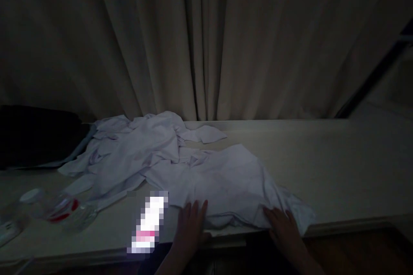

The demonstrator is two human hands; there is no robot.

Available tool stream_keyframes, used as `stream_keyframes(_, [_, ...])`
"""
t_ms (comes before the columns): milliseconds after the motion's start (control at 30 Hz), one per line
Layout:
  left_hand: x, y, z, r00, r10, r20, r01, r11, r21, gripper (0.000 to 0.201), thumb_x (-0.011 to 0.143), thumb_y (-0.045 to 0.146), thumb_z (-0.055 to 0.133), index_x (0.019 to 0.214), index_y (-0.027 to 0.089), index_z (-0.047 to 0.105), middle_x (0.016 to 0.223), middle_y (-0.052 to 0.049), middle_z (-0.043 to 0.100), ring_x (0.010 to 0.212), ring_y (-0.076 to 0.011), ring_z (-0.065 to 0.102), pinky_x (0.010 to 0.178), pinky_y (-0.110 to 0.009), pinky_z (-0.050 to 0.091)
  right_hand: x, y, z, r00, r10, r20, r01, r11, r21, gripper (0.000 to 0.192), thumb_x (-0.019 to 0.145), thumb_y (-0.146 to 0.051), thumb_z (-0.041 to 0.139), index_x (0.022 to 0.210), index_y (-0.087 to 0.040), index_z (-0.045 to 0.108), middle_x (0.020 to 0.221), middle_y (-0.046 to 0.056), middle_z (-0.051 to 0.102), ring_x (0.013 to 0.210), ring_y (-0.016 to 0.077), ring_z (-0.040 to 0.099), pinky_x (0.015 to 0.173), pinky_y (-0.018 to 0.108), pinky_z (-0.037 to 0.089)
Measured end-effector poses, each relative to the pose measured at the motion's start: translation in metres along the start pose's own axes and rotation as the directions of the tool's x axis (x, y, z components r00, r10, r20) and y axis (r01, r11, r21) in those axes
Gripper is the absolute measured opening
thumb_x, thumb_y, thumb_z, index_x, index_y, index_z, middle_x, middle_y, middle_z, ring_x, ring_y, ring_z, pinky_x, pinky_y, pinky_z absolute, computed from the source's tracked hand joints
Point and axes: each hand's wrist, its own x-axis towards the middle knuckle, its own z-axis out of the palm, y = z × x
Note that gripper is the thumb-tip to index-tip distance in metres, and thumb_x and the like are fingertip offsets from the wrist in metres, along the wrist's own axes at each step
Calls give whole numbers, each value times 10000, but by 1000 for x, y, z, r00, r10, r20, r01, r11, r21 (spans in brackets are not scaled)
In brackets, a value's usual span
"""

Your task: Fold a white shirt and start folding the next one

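Observation:
A white garment (226, 180), which looks like a shirt, lies spread and wrinkled over the front of the pale tabletop. My left hand (190, 225) rests on its near edge, fingers stretched out flat. Farther right, my right hand (284, 225) touches the same edge close to the garment's right end, with its fingers apart. A second heap of crumpled white cloth (138, 150) lies behind and to the left, overlapping or joined to the first; I cannot tell which.
Left of my hands are a bright, pixelated phone-like object (148, 223) and a clear bottle (61, 208) on its side. A dark folded pile (35, 137) sits at the back left. Beige curtains (200, 43) hang behind the table (290, 150). The light is dim.

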Motion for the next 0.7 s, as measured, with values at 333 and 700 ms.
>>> stream_keyframes(333, [9, -4, -73, 990, -53, -131, 35, 990, -136, 382, 848, 248, 357, 1156, 205, 578, 1005, -98, 712, 964, -237, 634, 953, -437, 374, 61, 5, -108, 943, 233, -237, -184, 960, 213, 291, 808, -245, 423, 1008, -193, 628, 991, 79, 678, 945, 230, 602, 893, 409, 428])
stream_keyframes(700, [17, 21, -196, 901, -227, -370, -160, 617, -770, 388, 791, 481, 407, 587, 209, 596, 607, -12, 652, 647, -190, 599, 635, -306, 479, 84, -99, -151, 914, 267, -304, -52, 823, 566, 255, 838, -369, 464, 967, -191, 593, 829, 58, 635, 735, 179, 581, 686, 311, 481])
